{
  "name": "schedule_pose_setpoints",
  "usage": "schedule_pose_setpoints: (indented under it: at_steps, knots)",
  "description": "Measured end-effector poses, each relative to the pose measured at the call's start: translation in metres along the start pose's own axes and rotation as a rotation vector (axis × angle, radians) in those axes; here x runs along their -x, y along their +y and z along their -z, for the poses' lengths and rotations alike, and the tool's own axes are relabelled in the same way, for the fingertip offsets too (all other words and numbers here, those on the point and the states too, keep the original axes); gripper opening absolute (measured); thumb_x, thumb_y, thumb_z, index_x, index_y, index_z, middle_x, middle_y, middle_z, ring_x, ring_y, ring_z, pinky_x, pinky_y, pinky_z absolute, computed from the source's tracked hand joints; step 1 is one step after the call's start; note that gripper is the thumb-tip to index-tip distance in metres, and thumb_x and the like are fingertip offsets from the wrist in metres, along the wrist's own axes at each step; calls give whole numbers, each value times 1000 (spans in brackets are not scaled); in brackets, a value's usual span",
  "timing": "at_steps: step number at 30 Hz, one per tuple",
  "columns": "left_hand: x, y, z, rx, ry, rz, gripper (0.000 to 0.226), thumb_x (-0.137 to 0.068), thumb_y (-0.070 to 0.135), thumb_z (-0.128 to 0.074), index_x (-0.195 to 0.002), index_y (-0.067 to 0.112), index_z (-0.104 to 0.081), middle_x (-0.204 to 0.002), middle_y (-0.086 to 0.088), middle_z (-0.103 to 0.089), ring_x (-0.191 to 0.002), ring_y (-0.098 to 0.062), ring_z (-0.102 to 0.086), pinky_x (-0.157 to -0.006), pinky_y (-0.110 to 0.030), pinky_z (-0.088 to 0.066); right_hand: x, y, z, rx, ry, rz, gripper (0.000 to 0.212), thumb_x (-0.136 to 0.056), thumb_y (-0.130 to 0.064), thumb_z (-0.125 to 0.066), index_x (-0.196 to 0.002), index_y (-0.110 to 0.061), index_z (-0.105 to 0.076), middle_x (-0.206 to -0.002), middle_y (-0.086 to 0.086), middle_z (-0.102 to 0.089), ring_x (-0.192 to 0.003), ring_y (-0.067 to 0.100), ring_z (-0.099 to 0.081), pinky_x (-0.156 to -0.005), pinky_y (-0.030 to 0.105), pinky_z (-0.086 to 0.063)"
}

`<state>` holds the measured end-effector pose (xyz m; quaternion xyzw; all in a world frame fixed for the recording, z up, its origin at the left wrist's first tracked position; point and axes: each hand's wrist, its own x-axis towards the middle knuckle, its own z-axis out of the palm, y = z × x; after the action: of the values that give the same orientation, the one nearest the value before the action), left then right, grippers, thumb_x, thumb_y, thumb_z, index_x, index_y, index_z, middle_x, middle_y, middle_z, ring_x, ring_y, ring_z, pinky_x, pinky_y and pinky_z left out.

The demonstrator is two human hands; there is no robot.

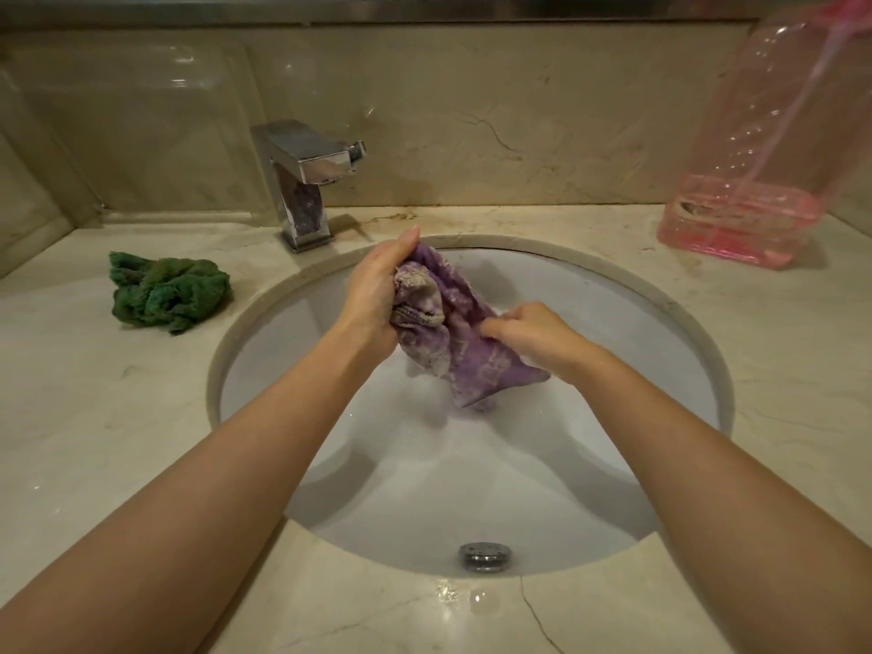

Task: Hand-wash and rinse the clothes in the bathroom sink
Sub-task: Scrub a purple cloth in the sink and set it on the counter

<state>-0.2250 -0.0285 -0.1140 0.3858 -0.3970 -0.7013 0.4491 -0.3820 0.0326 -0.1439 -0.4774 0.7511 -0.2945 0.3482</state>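
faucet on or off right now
Off, as far as the view shows: no stream falls from the faucet spout into the sink, where both hands wring a purple cloth.

No lettering, label, brand, number or sign that we can read anywhere in view, none on the pink bottle [755, 148], none on the tap [302, 181], none on the purple cloth [462, 332]

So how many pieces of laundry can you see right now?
2: a purple cloth gripped by both hands over the sink, and a green cloth bunched on the counter, left of the faucet.
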Motion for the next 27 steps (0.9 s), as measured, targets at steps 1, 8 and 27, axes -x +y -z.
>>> schedule_pose_setpoints:
  at_steps: [1, 8, 27]
  knots:
    - [1, 1, 0, 49, 2, -19, 23, -88, 32, -68, -76, 14, -59, -81, -8, -66, -84, -26, -65, -96, -44, -52, 0, 1, -1, 29, -104, -29, 36, -78, -41, -70, -86, -6, -67, -85, 13, -68, -75, 21, -56, -73, 35, -49]
    - [7, 10, 5, 193, 51, -58, 28, -86, 40, -67, -89, 14, -60, -84, -7, -64, -85, -23, -65, -89, -39, -55, 6, 6, 0, 262, -513, -47, 39, -89, -18, -68, -124, -8, -55, -125, 7, -62, -118, 20, -57, -107, 40, -41]
    - [16, -12, -1, -980, -234, 247, 82, -83, 11, -75, -151, 11, -28, -147, -8, -42, -125, -24, -50, -96, -26, -42, -2, -12, 14, -981, 318, 202, 25, -95, 10, -42, -104, 1, -63, -94, 13, -64, -86, 22, -64, -86, 36, -57]
